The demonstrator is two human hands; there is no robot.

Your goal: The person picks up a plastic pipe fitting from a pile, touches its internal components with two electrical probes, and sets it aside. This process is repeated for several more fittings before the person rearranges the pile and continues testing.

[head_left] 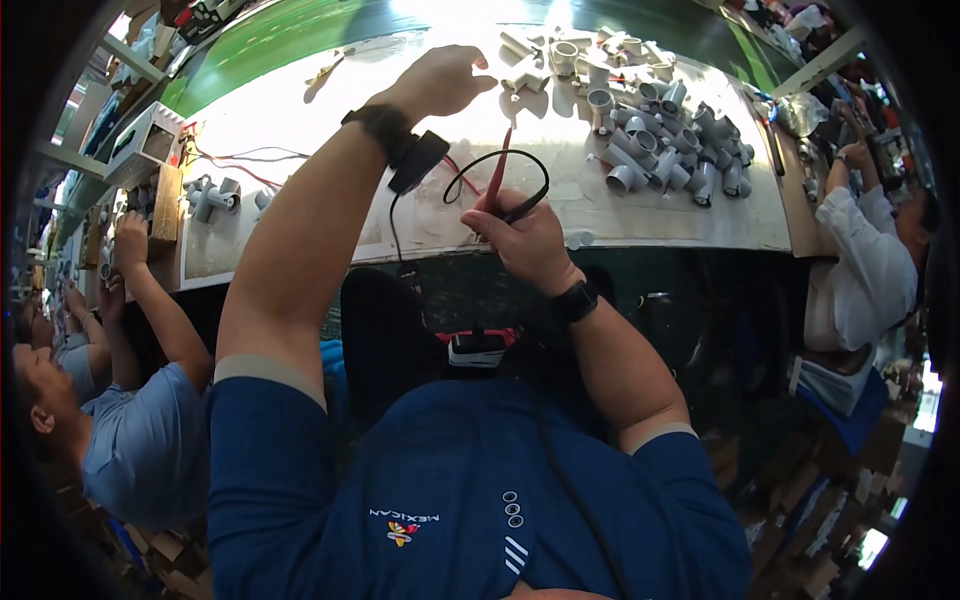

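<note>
My right hand (530, 240) is closed round a slim red test probe (495, 178), its pointed end directed away from me. A thin black cable (545, 172) loops out beside the probe above that hand. My left hand (445, 82) is stretched across the bright table, thumb and fingers apart with nothing visible between them. Just right of its fingertips lies a grey plastic pipe fitting (524, 74), apart from the hand. Glare washes out part of the tabletop here.
A heap of grey pipe fittings (660, 150) covers the table's right part. A few grey fittings (212, 199) and a white box (145, 138) are at the left. Co-workers (150, 430) sit on both sides. A green strip (300, 55) runs behind the white table (700, 232).
</note>
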